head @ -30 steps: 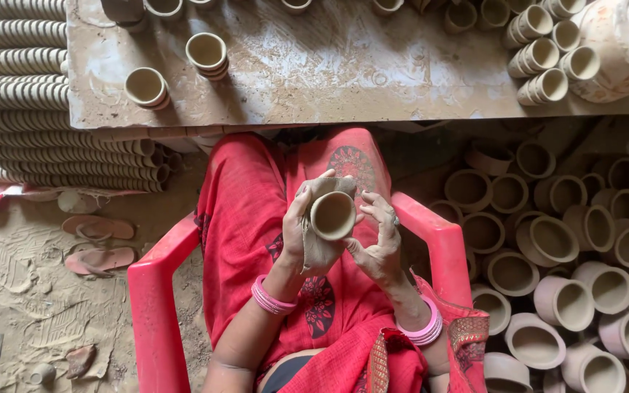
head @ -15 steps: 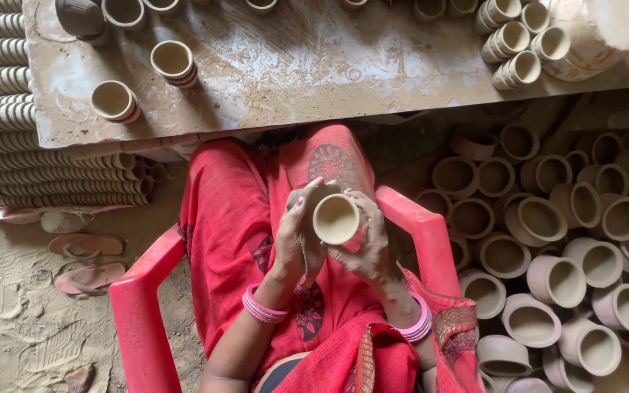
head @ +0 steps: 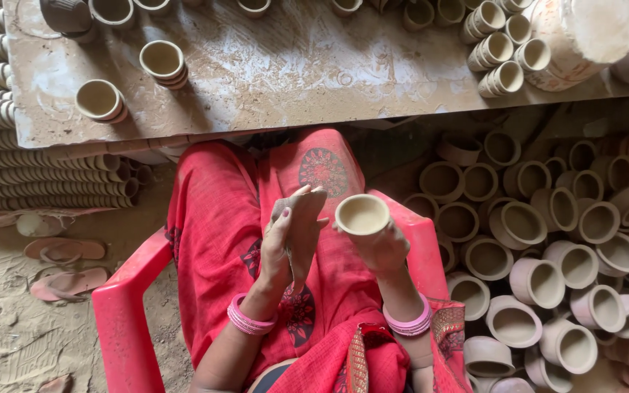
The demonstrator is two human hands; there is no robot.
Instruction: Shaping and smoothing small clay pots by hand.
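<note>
Over a clay-smeared workbench (head: 293, 80), hands part: right hand (head: 380, 244) holds clay cup (head: 362, 215).

Clay cup (head: 362, 215) and rubbing cloth (head: 302, 234) over my lap

My right hand (head: 381, 246) grips the small, pale, unfired cup from below, upright, its round mouth open toward me; my left hand (head: 279, 247) holds the dusty grey-brown cloth just beside it, not touching.

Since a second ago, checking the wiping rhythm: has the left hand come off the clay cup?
Yes. The left hand has drawn leftward off the clay cup, judged against the red chair.
</note>
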